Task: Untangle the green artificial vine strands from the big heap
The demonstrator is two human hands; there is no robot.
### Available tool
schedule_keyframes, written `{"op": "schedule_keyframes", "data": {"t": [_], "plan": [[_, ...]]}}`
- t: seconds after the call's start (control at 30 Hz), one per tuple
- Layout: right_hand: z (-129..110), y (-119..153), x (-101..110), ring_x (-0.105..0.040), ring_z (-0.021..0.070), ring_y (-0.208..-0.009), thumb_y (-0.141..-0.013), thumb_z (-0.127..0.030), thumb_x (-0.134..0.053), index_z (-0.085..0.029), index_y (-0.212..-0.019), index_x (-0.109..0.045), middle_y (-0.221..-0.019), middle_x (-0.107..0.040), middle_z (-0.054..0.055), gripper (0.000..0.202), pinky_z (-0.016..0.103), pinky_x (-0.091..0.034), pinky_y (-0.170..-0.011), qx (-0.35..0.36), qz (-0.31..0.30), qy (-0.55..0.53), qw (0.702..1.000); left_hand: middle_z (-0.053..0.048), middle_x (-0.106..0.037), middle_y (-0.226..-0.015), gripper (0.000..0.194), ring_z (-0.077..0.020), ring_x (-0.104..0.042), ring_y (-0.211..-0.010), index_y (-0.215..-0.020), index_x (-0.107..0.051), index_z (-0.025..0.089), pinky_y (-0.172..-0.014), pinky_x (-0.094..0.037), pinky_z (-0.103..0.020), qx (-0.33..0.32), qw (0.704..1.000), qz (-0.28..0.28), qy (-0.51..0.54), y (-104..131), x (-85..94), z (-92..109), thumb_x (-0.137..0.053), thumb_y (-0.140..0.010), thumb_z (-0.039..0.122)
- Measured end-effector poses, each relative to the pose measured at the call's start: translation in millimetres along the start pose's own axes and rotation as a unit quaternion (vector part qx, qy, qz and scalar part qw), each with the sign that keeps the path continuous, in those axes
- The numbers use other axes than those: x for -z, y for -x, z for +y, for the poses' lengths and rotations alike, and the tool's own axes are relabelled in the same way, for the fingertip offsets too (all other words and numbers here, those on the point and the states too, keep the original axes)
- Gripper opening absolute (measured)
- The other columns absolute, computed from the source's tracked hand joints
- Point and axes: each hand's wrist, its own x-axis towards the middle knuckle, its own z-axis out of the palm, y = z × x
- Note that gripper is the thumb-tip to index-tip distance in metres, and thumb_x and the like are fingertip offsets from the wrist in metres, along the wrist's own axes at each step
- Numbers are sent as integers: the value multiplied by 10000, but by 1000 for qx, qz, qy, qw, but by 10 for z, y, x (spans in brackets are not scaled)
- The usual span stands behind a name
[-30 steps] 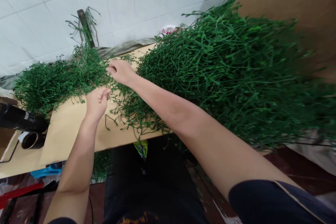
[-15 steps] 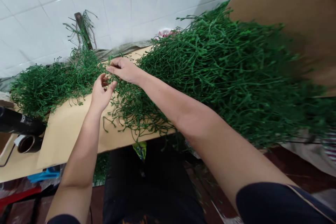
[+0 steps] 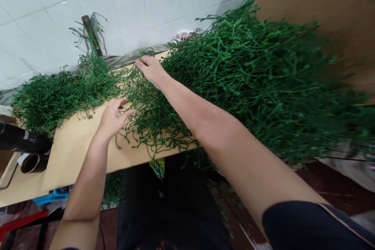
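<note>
My right hand (image 3: 150, 71) is closed in a pinch above the board, at the left edge of a big heap of thin green plastic-looking stems (image 3: 228, 62). A green stem (image 3: 147, 51) shows just above its fingers and appears held in them. Lower and to the left, my left hand (image 3: 113, 118) is open, thumb and fingers apart, with nothing visible in it. Loose thin stems (image 3: 146, 119) lie beside it on the tan cardboard (image 3: 79, 140).
A smaller green pile (image 3: 58, 93) lies at the left, below an upright brown stick (image 3: 91, 35) by the tiled wall (image 3: 140, 4). A black bottle (image 3: 22, 137) and a dark cup (image 3: 31, 162) are at far left. A brown cardboard sheet (image 3: 319, 4) rises at right.
My hands have moved apart: the right one went right and slightly up with the green stem, and the left one dropped a little and opened wider.
</note>
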Motion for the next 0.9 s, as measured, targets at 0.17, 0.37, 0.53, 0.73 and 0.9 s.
{"op": "schedule_keyframes", "data": {"t": [0.17,0.37,0.53,0.73,0.9], "plan": [[-467,187,-52,-311,68,-581,-896,-290,-450,-169,-581,-369,-578,-315,-43,346,234,-329,-623,91,-126,-67,986,-115,-589,-1061,517,-185,-588,-872,-1131,-532,147,-710,-466,-291,55,989,90,100,-315,-152,-32,-650,-709,422],[-538,164,-55,-308,75,-589,-874,-215,-465,-165,-563,-383,-589,-346,-36,325,253,-289,-624,92,-144,-22,985,30,-420,-553,206,-108,-408,-537,-620,-437,192,-572,-338,-245,19,998,55,40,-371,-179,16,-484,-816,233],[-392,91,-232,-363,88,-638,-845,-203,-480,-171,-545,-342,-625,-377,-22,332,256,-318,-688,79,-140,56,985,33,-397,-525,263,-108,-363,-518,-561,-364,199,-533,-284,-236,39,999,32,5,-239,-125,37,-453,-808,215],[36,-175,-118,-397,114,-664,-880,-187,-418,-191,-583,-317,-624,-351,-12,313,307,-361,-737,-64,4,103,993,17,-449,-556,206,-127,-439,-559,-651,-497,195,-572,-359,-255,18,999,-38,33,125,14,244,-445,-819,303],[47,-184,158,-347,86,-594,-895,-235,-432,-193,-572,-343,-569,-330,-32,338,288,-371,-702,-18,15,5,1000,-72,-609,-824,234,-184,-566,-753,-889,-606,144,-739,-447,-332,80,994,-61,-38,75,65,-13,-462,-800,306]]}}
